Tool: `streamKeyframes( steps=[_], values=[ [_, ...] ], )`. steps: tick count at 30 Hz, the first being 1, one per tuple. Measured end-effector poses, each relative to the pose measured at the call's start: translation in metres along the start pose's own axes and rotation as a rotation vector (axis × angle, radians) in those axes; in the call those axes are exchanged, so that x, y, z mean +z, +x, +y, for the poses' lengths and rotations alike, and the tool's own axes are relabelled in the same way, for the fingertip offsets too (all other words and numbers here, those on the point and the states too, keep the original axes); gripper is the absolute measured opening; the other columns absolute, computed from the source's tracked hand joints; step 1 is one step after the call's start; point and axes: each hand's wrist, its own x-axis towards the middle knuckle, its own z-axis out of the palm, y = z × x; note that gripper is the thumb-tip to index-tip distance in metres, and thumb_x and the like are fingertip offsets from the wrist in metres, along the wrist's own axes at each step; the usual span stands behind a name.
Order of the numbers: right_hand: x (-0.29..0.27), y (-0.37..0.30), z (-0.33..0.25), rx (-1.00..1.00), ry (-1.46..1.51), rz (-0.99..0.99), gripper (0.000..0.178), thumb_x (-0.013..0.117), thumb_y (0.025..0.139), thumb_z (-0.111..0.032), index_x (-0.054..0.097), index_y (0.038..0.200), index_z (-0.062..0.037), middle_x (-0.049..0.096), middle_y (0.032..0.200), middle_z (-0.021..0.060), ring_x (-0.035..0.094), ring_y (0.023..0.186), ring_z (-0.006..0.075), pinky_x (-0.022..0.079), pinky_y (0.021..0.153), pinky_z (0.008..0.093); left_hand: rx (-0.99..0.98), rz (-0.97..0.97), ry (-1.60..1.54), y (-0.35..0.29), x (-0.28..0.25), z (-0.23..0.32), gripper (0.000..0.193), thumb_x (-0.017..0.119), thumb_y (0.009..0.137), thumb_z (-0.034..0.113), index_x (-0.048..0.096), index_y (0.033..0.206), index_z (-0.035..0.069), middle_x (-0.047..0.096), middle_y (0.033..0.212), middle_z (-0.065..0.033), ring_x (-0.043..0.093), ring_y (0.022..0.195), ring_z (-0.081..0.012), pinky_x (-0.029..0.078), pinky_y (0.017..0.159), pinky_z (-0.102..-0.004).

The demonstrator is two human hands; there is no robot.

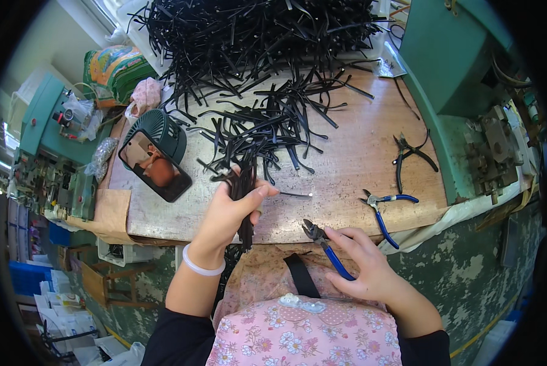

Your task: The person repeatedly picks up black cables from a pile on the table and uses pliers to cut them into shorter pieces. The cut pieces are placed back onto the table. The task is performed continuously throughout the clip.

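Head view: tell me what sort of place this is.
Most likely a factory workshop: a green machine stands at the right of the worktable, a big heap of thin black pieces is piled at its far side, and the right hand holds blue-handled pliers.
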Motion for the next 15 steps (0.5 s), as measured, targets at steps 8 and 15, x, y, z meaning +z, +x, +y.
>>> streamKeyframes(
  steps=[8, 15],
  values=[
    [-0.011, -0.005, 0.003, 0.105, 0.168, 0.006, 0.075, 0.072, 0.079, -0.018, 0.039, 0.147, -0.0101, 0.05, 0.123, 0.0173, 0.057, 0.105, 0.0303, 0.045, 0.094, 0.0368, 0.537, -0.053, 1.068, 0.007, 0.013, -0.025, 0.037, 0.068, 0.081, 0.008, 0.062, 0.117, 0.008, 0.068, 0.075, -0.007, 0.064, 0.061, -0.0223, 0.052, 0.06, -0.0358],
    [-0.018, -0.01, 0.0, 0.044, 0.15, -0.005, 0.076, 0.071, 0.081, -0.021, 0.037, 0.147, -0.0072, 0.05, 0.125, 0.0182, 0.055, 0.106, 0.0291, 0.043, 0.096, 0.0359, 0.427, -0.141, 1.079, 0.017, 0.02, -0.013, 0.025, 0.069, 0.081, 0.011, 0.064, 0.105, 0.009, 0.071, 0.082, -0.0095, 0.063, 0.059, -0.0212, 0.05, 0.055, -0.0329]
  ],
)
